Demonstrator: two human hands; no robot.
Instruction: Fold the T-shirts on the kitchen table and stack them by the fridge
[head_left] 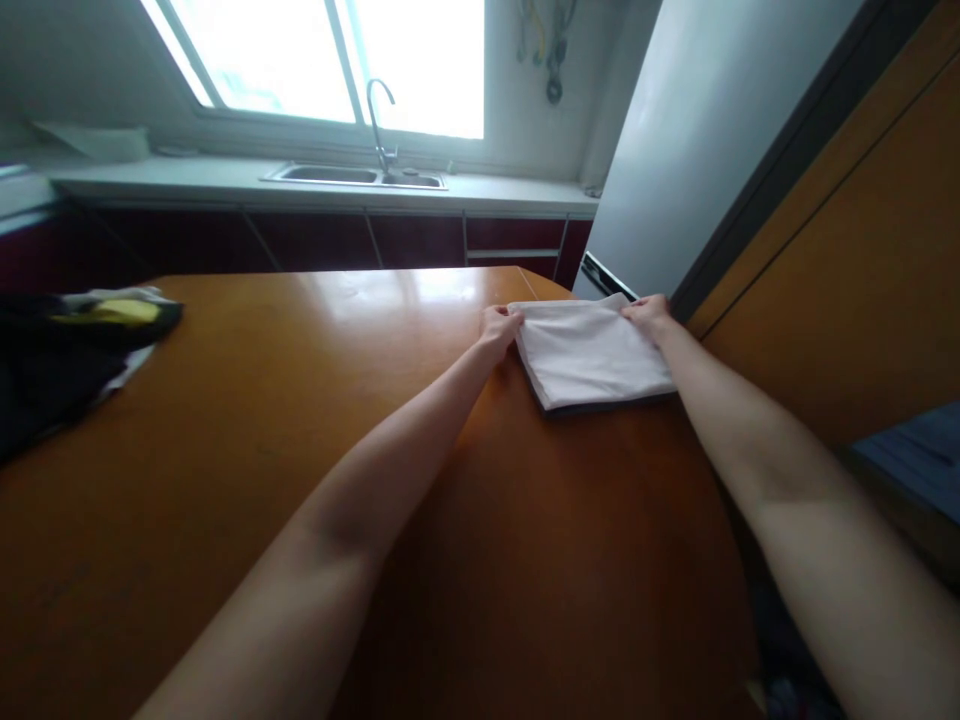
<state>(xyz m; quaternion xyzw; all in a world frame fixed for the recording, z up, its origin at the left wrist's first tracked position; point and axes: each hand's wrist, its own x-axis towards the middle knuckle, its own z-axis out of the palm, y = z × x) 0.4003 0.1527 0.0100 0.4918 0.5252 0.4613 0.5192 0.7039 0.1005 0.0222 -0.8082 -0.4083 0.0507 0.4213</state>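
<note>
A folded white cloth [589,352] lies near the far right corner of the orange-brown wooden table [300,450]. My left hand [498,328] pinches the cloth's far left corner, fingers closed on the fabric. My right hand [649,315] grips the far right corner in the same way. Both arms reach forward across the tabletop. A darker layer shows under the cloth's near edge.
A heap of dark clothing with a yellow and white piece [75,345] lies at the table's left edge. Behind the table runs a counter with a steel sink and tap [375,150] under a bright window. A grey fridge [697,140] and an orange wall panel [862,250] stand at right.
</note>
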